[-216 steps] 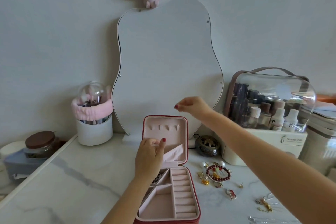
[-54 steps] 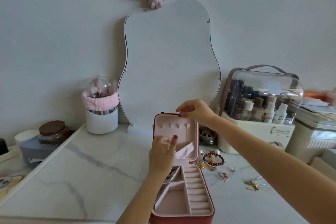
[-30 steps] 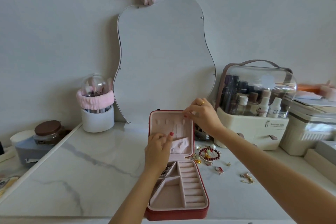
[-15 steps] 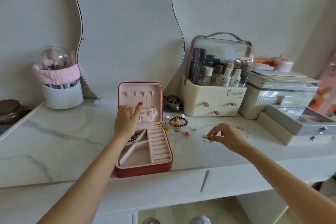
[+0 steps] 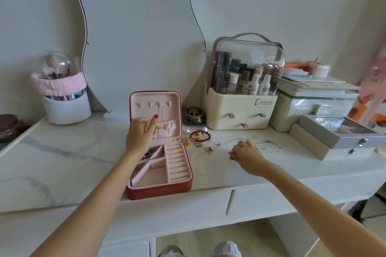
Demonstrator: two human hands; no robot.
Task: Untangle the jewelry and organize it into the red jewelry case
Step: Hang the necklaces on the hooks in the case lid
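Both hands are out over the white marble tabletop (image 5: 62,152). The left hand (image 5: 141,134) rests against the raised lid of the red jewelry case (image 5: 160,191), its index finger stretched up onto the pink lining and the other fingers loosely bent; it grips nothing that I can see. The right hand (image 5: 245,155) is lowered to the tabletop with its fingertips drawn together at a small item; whether it actually pinches that piece cannot be told, as it is too small and half hidden.

The case stands open near the front edge of the tabletop, lid upright. Two thin chains (image 5: 165,113) hang from the hooks inside the lid, down toward the gathered pocket. In the base, a dark beaded piece (image 5: 148,153) lies in the upper left compartment; the ring rolls on the right side are bare.

Just right of the case lies a loose cluster of jewelry: a red beaded bracelet (image 5: 200,135), pearl earrings (image 5: 189,131), and small gold pieces (image 5: 187,142). Silver chains (image 5: 268,146) lie just beyond the right hand.

Behind stand a wavy mirror (image 5: 135,37), a cosmetics organizer (image 5: 242,108) with a clear dome, and a white brush holder (image 5: 65,107) with a pink band.
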